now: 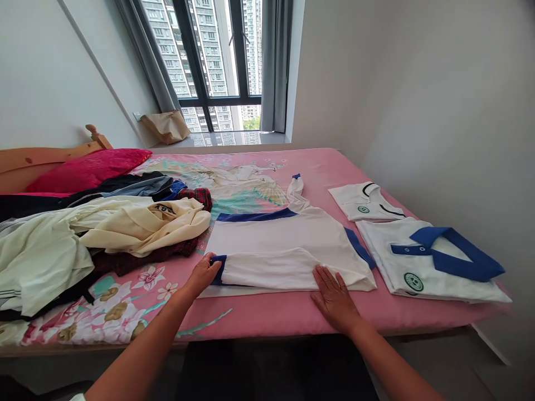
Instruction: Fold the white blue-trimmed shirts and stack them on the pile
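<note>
Shirt [284,245] mid-frame looks half folded; your left hand [204,274] pinches its cuff, your right hand [334,298] presses flat. Folded shirts [418,267] lie right, an unfolded pile [104,234] left.

I can read no words or numbers. The white shirt [284,239] before me is plain. The blue-collared shirt [422,262] on my right and the smaller shirt [355,197] behind it each bear a round green crest [413,282], its lettering illegible.
</note>
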Demonstrator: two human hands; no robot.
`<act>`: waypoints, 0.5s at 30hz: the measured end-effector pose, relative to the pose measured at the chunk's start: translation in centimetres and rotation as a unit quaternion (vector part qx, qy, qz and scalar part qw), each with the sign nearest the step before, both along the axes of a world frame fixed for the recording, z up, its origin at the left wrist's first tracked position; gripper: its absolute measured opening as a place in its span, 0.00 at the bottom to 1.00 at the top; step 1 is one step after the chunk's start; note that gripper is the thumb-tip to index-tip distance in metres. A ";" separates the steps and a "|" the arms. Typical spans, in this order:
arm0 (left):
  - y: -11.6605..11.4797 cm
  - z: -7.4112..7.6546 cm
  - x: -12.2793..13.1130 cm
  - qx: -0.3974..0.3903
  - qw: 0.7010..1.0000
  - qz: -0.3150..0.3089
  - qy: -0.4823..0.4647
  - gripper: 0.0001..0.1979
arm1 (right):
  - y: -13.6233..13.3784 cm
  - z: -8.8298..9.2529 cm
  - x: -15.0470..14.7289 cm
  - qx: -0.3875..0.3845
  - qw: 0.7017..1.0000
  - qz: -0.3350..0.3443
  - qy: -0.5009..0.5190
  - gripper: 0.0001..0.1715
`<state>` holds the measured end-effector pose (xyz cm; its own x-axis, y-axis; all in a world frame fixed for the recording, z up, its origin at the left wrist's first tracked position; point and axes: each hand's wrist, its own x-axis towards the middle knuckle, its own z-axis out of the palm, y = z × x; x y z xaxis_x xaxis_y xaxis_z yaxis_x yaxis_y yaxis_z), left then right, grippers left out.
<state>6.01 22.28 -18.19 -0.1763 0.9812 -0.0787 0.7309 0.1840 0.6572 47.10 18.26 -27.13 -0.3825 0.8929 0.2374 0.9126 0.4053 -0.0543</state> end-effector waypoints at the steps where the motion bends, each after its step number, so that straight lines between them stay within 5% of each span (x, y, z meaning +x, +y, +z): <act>1: -0.1 -0.1 0.2 0.015 1.000 0.002 0.007 0.11 | 0.0 0.1 0.0 0.000 1.000 0.001 0.000 0.35; 8: -1.4 -1.8 -0.7 0.086 0.995 -0.002 0.057 0.20 | -0.1 0.3 0.1 -0.009 1.000 0.000 0.011 0.35; 12: -2.3 -1.2 -0.6 0.154 0.984 0.013 0.091 0.18 | 0.0 1.8 -0.3 -0.030 0.996 -0.005 0.088 0.32; 15: -2.8 -0.5 1.5 0.206 0.970 -0.078 0.103 0.14 | 0.4 4.3 -2.6 0.001 0.978 0.005 0.210 0.24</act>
<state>7.47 19.50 -18.73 0.0066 0.9382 0.3460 0.8525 -0.1861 0.4885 44.51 18.67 -22.88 -0.2597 0.8891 0.3769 0.8053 0.4148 -0.4236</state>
